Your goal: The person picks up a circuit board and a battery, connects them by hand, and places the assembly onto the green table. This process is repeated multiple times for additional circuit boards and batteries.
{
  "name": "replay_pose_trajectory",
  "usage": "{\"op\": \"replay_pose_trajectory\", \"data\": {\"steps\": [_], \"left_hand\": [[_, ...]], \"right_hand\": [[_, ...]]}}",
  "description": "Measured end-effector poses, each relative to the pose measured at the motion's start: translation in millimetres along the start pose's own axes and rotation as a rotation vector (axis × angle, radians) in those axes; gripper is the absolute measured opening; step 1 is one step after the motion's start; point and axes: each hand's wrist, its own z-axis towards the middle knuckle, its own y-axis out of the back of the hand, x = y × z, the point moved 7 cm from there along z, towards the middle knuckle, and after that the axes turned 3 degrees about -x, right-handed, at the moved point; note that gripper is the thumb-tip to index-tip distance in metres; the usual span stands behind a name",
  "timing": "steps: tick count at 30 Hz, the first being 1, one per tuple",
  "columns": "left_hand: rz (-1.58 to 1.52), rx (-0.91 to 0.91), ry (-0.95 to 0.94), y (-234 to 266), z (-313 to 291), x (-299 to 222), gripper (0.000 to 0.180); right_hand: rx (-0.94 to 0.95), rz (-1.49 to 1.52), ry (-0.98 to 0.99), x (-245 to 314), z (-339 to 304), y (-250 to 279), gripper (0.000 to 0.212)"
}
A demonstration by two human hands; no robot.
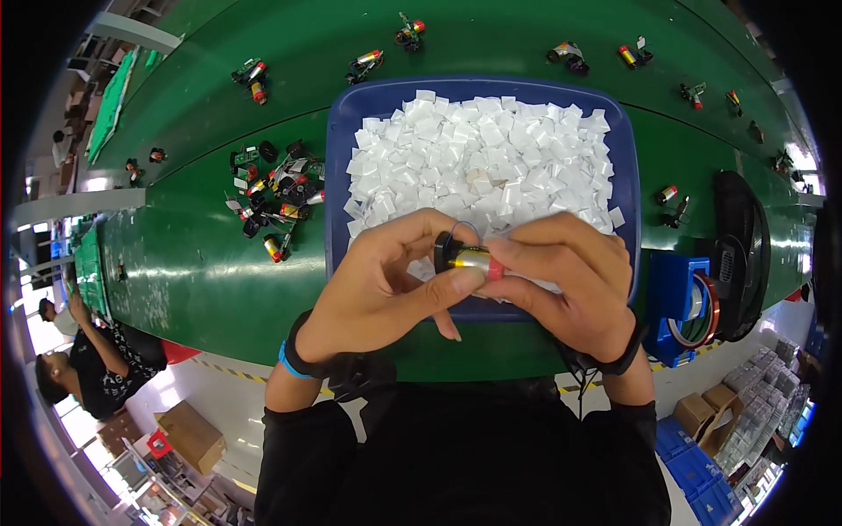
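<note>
Both hands meet over the near edge of a blue tray (330,202) heaped with small white square pieces (474,149). Between them is a small cylindrical battery (474,258) with a silver and yellow body, a black round part at its left end and a red right end. A thin wire loops above it. My left hand (377,285) is closed on the black end and body, thumb along the front. The fingers of my right hand (570,276) pinch the red end. Whether a white piece is between the right fingers is hidden.
Left of the tray lies a pile of battery and circuit-board assemblies (285,188). Similar ones (408,33) are scattered along the green table (202,298). At right stand a blue tape dispenser (674,307) and a black bag (741,254). Another person (96,368) sits at far left.
</note>
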Motion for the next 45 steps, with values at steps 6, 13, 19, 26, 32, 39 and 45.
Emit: {"op": "replay_pose_trajectory", "data": {"steps": [6, 13, 19, 26, 32, 39, 45], "left_hand": [[0.246, -0.033, 0.004, 6.7, -1.6, 0.5, 0.024], [0.378, 0.005, -0.014, -1.1, -4.5, -2.7, 0.019], [0.658, 0.021, -0.095, -2.7, -10.2, -16.7, 0.02], [0.912, -0.261, -0.118, 106.5, 56.8, -94.9, 0.032], [1.323, -0.547, -0.223, 302.0, 136.8, -108.3, 0.051], [1.397, -0.801, 0.049, 420.7, 134.2, -108.7, 0.053], [1.019, -0.856, 0.099, 428.7, 118.1, -100.3, 0.045]], "right_hand": [[0.059, 0.064, 0.063, 13.1, 15.1, 0.1, 0.037], [0.165, 0.078, -0.121, -0.3, 5.9, -9.4, 0.02], [0.137, 0.207, -0.311, -3.8, -0.1, -17.6, 0.022], [-0.088, 0.416, -0.435, -12.8, -1.9, -2.7, 0.025], [0.044, 0.291, -0.339, -13.8, -0.6, -6.7, 0.025], [0.041, 0.28, -0.353, -17.5, -2.4, -8.6, 0.023], [0.05, 0.264, -0.35, -19.1, -2.8, -10.7, 0.02]]}}
